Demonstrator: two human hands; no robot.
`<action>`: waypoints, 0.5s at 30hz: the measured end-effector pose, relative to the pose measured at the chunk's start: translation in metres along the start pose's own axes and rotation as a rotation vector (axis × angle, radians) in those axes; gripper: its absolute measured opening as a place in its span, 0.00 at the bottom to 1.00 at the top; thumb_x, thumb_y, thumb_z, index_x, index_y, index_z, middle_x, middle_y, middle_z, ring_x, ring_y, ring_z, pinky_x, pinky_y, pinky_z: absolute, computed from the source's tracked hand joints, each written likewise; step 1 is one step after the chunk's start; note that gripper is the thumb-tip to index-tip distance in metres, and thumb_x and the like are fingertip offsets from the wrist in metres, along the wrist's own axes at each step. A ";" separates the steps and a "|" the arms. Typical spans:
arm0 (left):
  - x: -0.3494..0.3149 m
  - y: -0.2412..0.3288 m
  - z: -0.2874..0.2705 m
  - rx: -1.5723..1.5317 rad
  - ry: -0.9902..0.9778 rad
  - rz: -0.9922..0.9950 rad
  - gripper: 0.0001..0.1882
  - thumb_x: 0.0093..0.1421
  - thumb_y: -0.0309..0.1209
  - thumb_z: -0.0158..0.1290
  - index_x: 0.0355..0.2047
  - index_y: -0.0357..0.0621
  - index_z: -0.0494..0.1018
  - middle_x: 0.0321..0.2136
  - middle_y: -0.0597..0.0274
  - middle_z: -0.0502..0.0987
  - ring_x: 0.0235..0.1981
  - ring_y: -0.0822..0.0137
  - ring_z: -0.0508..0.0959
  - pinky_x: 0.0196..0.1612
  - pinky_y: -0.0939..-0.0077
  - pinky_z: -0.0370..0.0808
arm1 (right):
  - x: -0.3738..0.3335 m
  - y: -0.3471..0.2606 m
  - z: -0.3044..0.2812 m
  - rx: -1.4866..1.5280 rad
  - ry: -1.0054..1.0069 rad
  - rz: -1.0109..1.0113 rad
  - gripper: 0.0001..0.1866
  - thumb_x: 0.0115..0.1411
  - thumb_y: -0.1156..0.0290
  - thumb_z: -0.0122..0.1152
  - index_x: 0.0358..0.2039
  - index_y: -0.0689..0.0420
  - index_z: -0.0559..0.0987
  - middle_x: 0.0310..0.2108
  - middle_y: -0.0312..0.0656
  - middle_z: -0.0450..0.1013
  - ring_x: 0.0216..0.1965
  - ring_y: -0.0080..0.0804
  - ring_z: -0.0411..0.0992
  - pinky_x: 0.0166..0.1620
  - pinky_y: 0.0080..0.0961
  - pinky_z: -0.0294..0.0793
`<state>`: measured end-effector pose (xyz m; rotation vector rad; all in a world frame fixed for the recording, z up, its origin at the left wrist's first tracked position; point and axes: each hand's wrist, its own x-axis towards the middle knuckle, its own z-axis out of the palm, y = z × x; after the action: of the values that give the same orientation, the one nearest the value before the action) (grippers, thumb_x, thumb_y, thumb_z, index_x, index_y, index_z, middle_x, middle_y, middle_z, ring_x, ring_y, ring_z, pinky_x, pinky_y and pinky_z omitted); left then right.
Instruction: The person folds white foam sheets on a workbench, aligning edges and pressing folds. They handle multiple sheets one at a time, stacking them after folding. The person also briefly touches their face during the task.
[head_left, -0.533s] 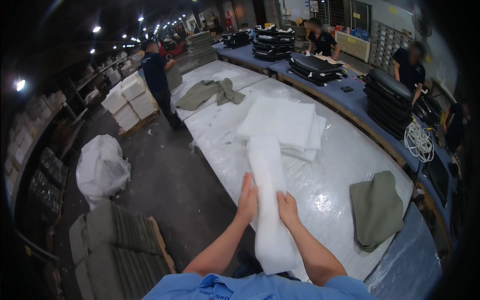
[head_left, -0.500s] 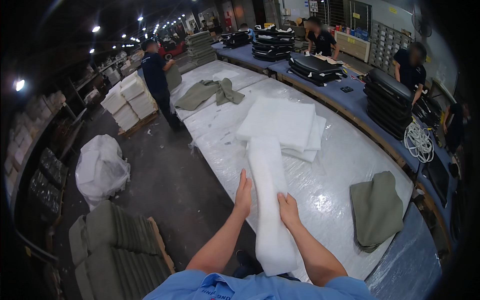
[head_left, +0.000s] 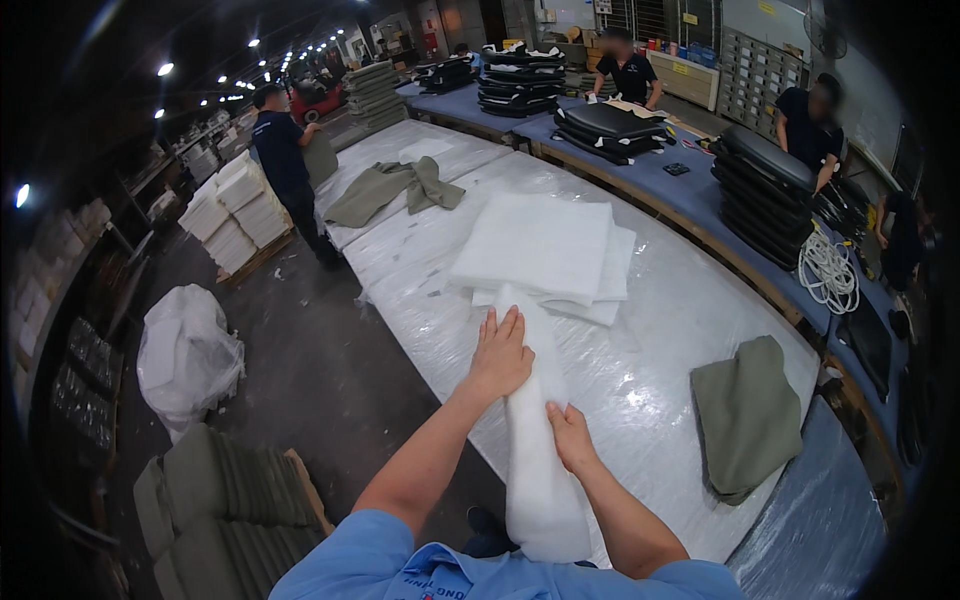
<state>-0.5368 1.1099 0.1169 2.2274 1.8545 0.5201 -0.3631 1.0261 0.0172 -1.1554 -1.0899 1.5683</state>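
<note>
A long folded strip of white wadding (head_left: 540,480) runs from the table toward my body, its near end hanging close to my shirt. My left hand (head_left: 503,355) lies flat on its far part, fingers stretched out. At the strip's right edge my right hand (head_left: 572,437) grips it, with the thumb on the near side and the other fingers partly hidden. Just beyond the strip lies a loose stack of square white wadding sheets (head_left: 540,240), unevenly piled.
The table (head_left: 660,400) is covered in clear plastic film. Grey-green pads (head_left: 747,420) lie at its right, grey-green cloth pieces (head_left: 395,190) at its far end. Stacked grey-green pads (head_left: 235,500) and a plastic-wrapped bundle (head_left: 188,355) stand left. Co-workers stand beyond, beside black cushion stacks (head_left: 760,190).
My left hand has moved from beside the strip onto its top, farther forward. My right hand stays at the right edge. The view has shifted slightly.
</note>
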 end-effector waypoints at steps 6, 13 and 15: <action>0.007 0.013 -0.011 0.322 -0.161 0.037 0.30 0.64 0.37 0.45 0.61 0.30 0.70 0.70 0.44 0.61 0.73 0.31 0.48 0.74 0.42 0.45 | -0.004 -0.007 0.007 -0.162 -0.015 -0.013 0.21 0.74 0.58 0.53 0.39 0.66 0.80 0.30 0.33 0.75 0.32 0.20 0.67 0.37 0.25 0.70; 0.007 0.019 -0.005 -0.016 0.094 0.056 0.31 0.68 0.42 0.46 0.63 0.31 0.69 0.69 0.41 0.62 0.74 0.39 0.51 0.75 0.49 0.46 | -0.003 0.003 0.002 0.092 0.032 0.018 0.19 0.74 0.60 0.53 0.46 0.66 0.80 0.37 0.37 0.78 0.37 0.22 0.72 0.42 0.24 0.74; -0.019 0.000 0.013 -0.566 0.419 -0.013 0.32 0.72 0.43 0.42 0.68 0.33 0.62 0.70 0.43 0.59 0.75 0.45 0.51 0.75 0.56 0.47 | -0.006 -0.005 0.003 0.149 0.021 0.027 0.19 0.75 0.61 0.53 0.50 0.66 0.79 0.42 0.39 0.79 0.40 0.23 0.73 0.46 0.24 0.75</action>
<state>-0.5347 1.0920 0.1017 1.8132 1.6008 1.3962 -0.3640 1.0207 0.0239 -1.0880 -0.9308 1.6255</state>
